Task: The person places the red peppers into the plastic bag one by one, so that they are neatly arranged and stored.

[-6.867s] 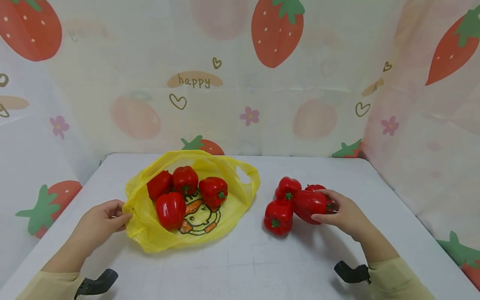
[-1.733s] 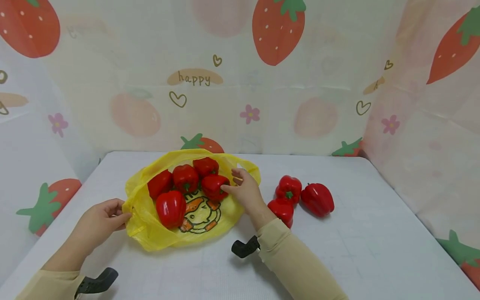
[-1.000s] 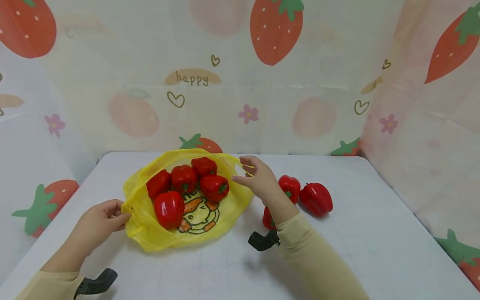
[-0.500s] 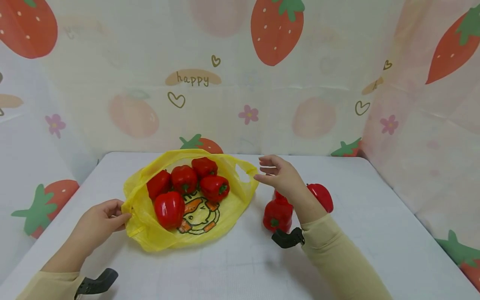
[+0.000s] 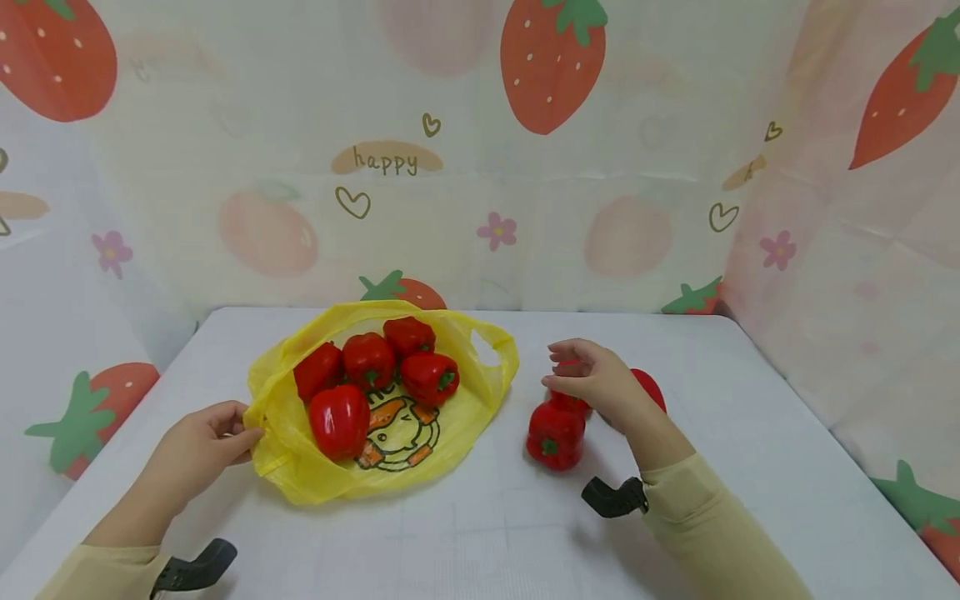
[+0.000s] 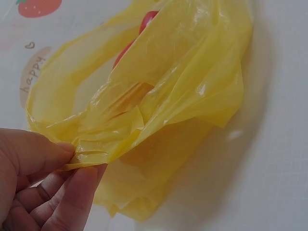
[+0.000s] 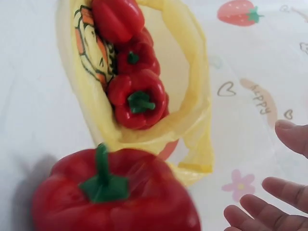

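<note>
My left hand [image 5: 198, 446] pinches the left edge of a yellow plastic bag [image 5: 468, 429] between thumb and fingers; in the left wrist view the thin film [image 6: 96, 149] is bunched at the fingertips. The bag lies with its mouth spread, and several red bell peppers [image 5: 340, 421] sit inside. My right hand [image 5: 603, 387] hovers with nothing in it over the loose peppers on the right, fingers relaxed and apart. Of these, the front bell pepper [image 5: 556, 437] shows fully; another [image 5: 570, 404] and a right-hand one [image 5: 651, 387] are partly hidden behind the hand.
Everything stands on a white-covered table [image 5: 480, 533]. A strawberry-print curtain [image 5: 420, 233] rises along its back and sides. The bag's handle loop [image 5: 487, 348] points toward the loose peppers. A black strap mount [image 5: 615, 497] juts from the right wrist.
A pepper went from the right-hand group into the bag, beside the others. My right hand then drew back rightward, out of the bag, to the loose peppers. My left hand stays put.
</note>
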`<state>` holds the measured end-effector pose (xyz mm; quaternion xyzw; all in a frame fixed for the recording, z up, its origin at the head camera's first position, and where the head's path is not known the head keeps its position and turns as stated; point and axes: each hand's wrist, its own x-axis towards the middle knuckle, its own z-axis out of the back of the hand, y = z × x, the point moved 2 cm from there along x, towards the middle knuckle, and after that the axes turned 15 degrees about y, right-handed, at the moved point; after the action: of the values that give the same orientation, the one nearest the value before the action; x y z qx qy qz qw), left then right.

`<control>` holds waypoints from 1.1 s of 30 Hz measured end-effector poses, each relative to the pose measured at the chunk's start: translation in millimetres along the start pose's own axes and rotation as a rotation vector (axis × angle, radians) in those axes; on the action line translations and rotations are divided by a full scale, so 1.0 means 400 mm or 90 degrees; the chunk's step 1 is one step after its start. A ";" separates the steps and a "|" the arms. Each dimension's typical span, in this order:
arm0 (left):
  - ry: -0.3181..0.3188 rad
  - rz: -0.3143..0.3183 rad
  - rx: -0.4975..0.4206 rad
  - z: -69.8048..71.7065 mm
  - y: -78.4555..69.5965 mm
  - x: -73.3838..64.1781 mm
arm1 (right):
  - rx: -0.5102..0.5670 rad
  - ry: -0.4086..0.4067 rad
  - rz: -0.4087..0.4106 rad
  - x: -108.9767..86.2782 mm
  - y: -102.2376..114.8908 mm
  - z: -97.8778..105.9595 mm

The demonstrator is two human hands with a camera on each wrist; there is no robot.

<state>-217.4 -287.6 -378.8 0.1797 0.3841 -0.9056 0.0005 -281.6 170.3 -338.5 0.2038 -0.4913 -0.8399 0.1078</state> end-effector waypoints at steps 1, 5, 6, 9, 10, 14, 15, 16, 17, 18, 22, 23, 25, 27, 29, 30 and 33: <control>0.001 0.000 -0.001 0.000 -0.001 -0.001 | 0.001 0.000 -0.005 -0.004 -0.008 0.001; -0.002 -0.001 0.000 -0.001 -0.003 -0.003 | -0.008 0.001 -0.017 -0.022 -0.042 0.003; -0.004 -0.002 0.002 0.000 -0.003 -0.004 | -0.011 0.001 -0.016 -0.026 -0.049 0.004; -0.007 -0.003 0.007 0.000 -0.004 -0.005 | -0.017 0.000 -0.023 -0.036 -0.071 0.005; -0.007 -0.003 0.008 0.000 -0.004 -0.006 | -0.018 0.000 -0.024 -0.039 -0.077 0.006; -0.009 -0.002 0.009 0.000 -0.003 -0.007 | -0.021 0.003 -0.027 -0.045 -0.098 0.006; -0.009 -0.001 0.008 0.000 -0.003 -0.007 | -0.021 0.004 -0.023 -0.046 -0.102 0.005; -0.009 -0.002 0.008 0.000 -0.003 -0.007 | -0.019 0.005 -0.020 -0.047 -0.105 0.005; -0.010 -0.002 0.008 0.000 -0.003 -0.007 | -0.019 0.005 -0.018 -0.048 -0.108 0.004; -0.010 -0.004 0.007 0.000 -0.003 -0.007 | -0.019 0.005 -0.016 -0.049 -0.110 0.003; -0.011 -0.005 0.007 0.001 -0.002 -0.008 | -0.016 0.005 -0.013 -0.052 -0.119 -0.003; -0.012 -0.004 0.007 0.001 -0.001 -0.009 | -0.015 0.003 -0.012 -0.052 -0.122 -0.004; -0.012 -0.002 0.006 0.001 0.000 -0.010 | -0.017 -0.003 -0.017 -0.052 -0.126 -0.005; -0.014 -0.001 0.006 0.001 0.001 -0.010 | -0.024 -0.009 -0.026 -0.051 -0.131 -0.007; -0.015 -0.002 0.006 0.002 0.001 -0.010 | -0.033 -0.011 -0.037 -0.052 -0.134 -0.009; -0.015 -0.002 0.006 0.002 0.001 -0.010 | -0.041 -0.012 -0.041 -0.052 -0.135 -0.010; -0.016 -0.003 0.009 0.002 0.000 -0.010 | -0.062 -0.011 -0.042 -0.053 -0.136 -0.015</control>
<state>-213.8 -288.6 -377.0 0.1671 0.3785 -0.9104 0.0018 -258.9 200.7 -383.5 0.2070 -0.4441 -0.8675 0.0858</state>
